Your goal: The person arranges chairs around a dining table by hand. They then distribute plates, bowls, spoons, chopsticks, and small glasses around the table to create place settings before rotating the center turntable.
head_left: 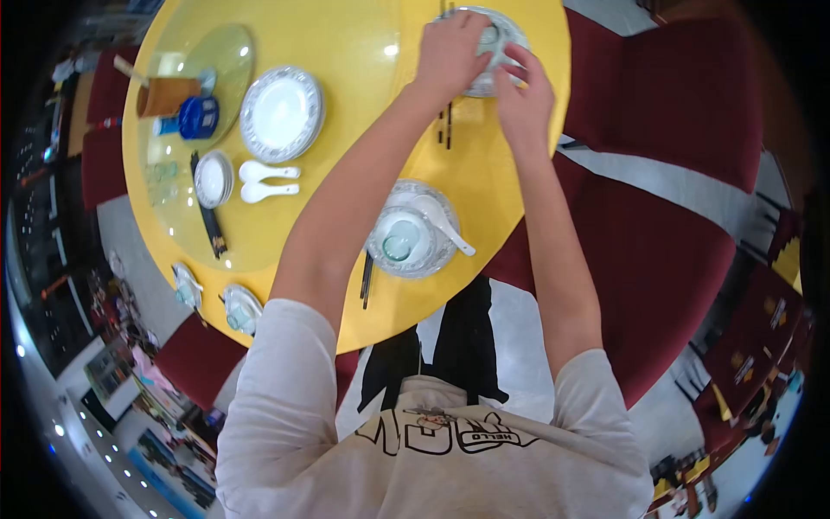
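Note:
At the far side of the yellow table, my left hand [452,54] curls around a small greenish glass [489,36]. The glass sits over a patterned plate [478,89], with the dishware under it partly hidden by my hands. My right hand [526,97] is beside the plate's right part, its thumb and fingers apart and nothing visible between them. Dark chopsticks [449,130] lie by the plate, under my left wrist. Nearer to me is another setting: a patterned plate [419,269] with a bowl, a glass [399,246] and a white spoon [451,233].
On the yellow table [385,322], a glass turntable [264,246] carries stacked plates [283,115], small dishes [213,179], white spoons [268,180], a blue container [199,118] and a brown holder [166,97]. Dark red chairs [644,259] stand close on the right.

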Motion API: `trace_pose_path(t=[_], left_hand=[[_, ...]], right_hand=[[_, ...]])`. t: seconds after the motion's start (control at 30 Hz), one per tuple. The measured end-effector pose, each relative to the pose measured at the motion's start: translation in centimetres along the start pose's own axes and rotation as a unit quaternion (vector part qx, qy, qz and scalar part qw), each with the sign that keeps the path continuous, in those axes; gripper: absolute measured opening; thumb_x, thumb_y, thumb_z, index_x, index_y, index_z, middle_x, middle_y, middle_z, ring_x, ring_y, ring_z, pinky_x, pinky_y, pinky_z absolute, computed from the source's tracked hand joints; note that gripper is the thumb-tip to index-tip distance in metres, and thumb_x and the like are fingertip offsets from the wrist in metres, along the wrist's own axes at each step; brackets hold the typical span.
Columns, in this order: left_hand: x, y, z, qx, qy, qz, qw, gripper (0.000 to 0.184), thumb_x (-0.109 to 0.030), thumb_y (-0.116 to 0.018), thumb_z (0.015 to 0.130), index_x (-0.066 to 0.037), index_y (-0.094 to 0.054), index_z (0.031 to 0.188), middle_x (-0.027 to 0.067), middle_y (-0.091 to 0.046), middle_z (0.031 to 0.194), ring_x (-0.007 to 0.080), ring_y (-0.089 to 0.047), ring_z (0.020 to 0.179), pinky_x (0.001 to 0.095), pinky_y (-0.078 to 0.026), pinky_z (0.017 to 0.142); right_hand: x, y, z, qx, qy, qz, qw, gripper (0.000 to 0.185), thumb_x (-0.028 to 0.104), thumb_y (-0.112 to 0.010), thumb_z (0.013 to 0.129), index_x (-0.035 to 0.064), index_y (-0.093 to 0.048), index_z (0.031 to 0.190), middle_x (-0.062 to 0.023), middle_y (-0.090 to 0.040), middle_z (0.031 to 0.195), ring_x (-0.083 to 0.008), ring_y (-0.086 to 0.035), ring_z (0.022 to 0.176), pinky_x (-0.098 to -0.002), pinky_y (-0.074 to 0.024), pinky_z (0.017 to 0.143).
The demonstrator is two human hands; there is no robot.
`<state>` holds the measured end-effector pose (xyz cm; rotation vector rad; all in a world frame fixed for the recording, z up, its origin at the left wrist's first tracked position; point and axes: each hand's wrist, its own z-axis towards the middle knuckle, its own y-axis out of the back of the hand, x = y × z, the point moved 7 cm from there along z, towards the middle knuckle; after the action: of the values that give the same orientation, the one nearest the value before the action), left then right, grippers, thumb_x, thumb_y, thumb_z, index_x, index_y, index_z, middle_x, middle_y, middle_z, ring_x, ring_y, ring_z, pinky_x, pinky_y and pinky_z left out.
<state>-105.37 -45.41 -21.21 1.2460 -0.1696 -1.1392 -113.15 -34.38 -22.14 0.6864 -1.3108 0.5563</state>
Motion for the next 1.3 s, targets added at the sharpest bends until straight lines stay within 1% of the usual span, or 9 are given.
trace_pose_path(t=[0.1,0.23,0.33,0.47,0.57,0.63,0.73,1.0,1.3], left_hand=[[-1.3,3.8,-1.9,-0.097,-0.078,0.068,0.990,0.040,-0.024,-0.075,0.075,-0.008,-0.058,0.108,0.0132,-0.061,0.105,0.0329,-0.059,0.098,0.0432,-0.045,0.083],[-2.7,12.8,-11.8,-0.109,0.106,-0.117,0.981,0.019,-0.022,-0.062,0.088,-0.004,-0.057,0.092,0.0148,-0.057,0.085,0.0355,-0.055,0.079,0.0457,-0.042,0.071],[-5.4,20.8,-24.5,-0.071,0.285,-0.179,0.939,0.027,-0.018,-0.056,0.092,0.000,-0.051,0.073,0.0179,-0.048,0.066,0.0357,-0.050,0.061,0.0427,-0.037,0.055],[-5.4,27.2,-42.6,-0.052,0.453,-0.087,0.886,0.019,-0.014,-0.053,0.094,-0.002,-0.056,0.080,0.0183,-0.053,0.065,0.0364,-0.055,0.060,0.0431,-0.041,0.055],[-2.3,31.1,-50.0,-0.017,0.560,-0.015,0.828,0.013,-0.012,-0.049,0.095,-0.007,-0.058,0.102,0.0189,-0.061,0.071,0.0382,-0.061,0.069,0.0485,-0.045,0.060],[0.8,33.1,-50.6,-0.077,0.414,0.054,0.905,0.018,-0.010,-0.050,0.093,-0.003,-0.058,0.108,0.0200,-0.064,0.084,0.0371,-0.062,0.079,0.0466,-0.047,0.066],[6.8,34.5,-48.2,-0.024,0.368,0.130,0.920,0.033,-0.008,-0.052,0.088,0.001,-0.053,0.119,0.0205,-0.060,0.112,0.0370,-0.057,0.105,0.0438,-0.046,0.087],[14.3,26.6,-49.3,0.182,0.245,0.227,0.925,0.069,-0.010,-0.062,0.077,0.006,-0.036,0.139,0.0212,-0.031,0.150,0.0350,-0.030,0.139,0.0511,-0.028,0.111],[11.8,24.1,-48.2,0.196,0.364,0.243,0.877,0.082,-0.017,-0.063,0.079,0.009,-0.023,0.146,0.0237,-0.015,0.156,0.0366,-0.015,0.145,0.0517,-0.022,0.114]], right_hand=[[2.2,2.2,-4.1,0.006,-0.090,0.023,0.996,0.030,0.006,-0.059,0.090,-0.0016,-0.056,0.119,-0.0104,-0.062,0.113,-0.0146,-0.059,0.100,-0.0265,-0.0512,0.080],[5.0,5.3,-14.3,0.050,-0.140,0.005,0.989,0.012,0.007,-0.061,0.091,-0.0034,-0.061,0.098,-0.0061,-0.062,0.093,-0.0114,-0.058,0.089,-0.0251,-0.0468,0.080],[7.1,4.6,-23.8,0.157,-0.229,0.018,0.960,0.009,0.004,-0.060,0.090,-0.0022,-0.062,0.097,-0.0034,-0.062,0.087,-0.0097,-0.057,0.081,-0.0245,-0.0475,0.073],[10.2,-0.3,-33.2,0.350,-0.246,0.017,0.904,0.012,0.005,-0.063,0.087,-0.0012,-0.063,0.097,-0.0035,-0.064,0.084,-0.0092,-0.059,0.076,-0.0235,-0.0486,0.070],[10.0,-5.3,-37.5,0.437,-0.218,-0.011,0.873,0.013,0.006,-0.063,0.087,0.0004,-0.064,0.099,-0.0047,-0.066,0.086,-0.0091,-0.061,0.077,-0.0231,-0.0477,0.067],[9.8,-8.3,-39.6,0.445,-0.301,0.032,0.843,0.015,0.008,-0.062,0.089,0.0025,-0.062,0.103,-0.0022,-0.065,0.087,-0.0096,-0.061,0.076,-0.0229,-0.0478,0.064],[10.1,-12.4,-41.1,0.406,-0.387,0.063,0.826,0.016,0.012,-0.060,0.091,0.0045,-0.061,0.105,-0.0024,-0.065,0.088,-0.0100,-0.061,0.078,-0.0240,-0.0485,0.065],[12.5,-14.0,-42.6,0.391,-0.309,0.039,0.866,0.018,0.012,-0.060,0.088,0.0050,-0.061,0.105,-0.0025,-0.065,0.088,-0.0106,-0.061,0.076,-0.0248,-0.0483,0.065],[10.4,-8.0,-44.2,0.257,-0.356,-0.015,0.898,0.017,0.012,-0.059,0.090,0.0058,-0.060,0.106,-0.0028,-0.065,0.088,-0.0101,-0.061,0.079,-0.0238,-0.0484,0.065]])
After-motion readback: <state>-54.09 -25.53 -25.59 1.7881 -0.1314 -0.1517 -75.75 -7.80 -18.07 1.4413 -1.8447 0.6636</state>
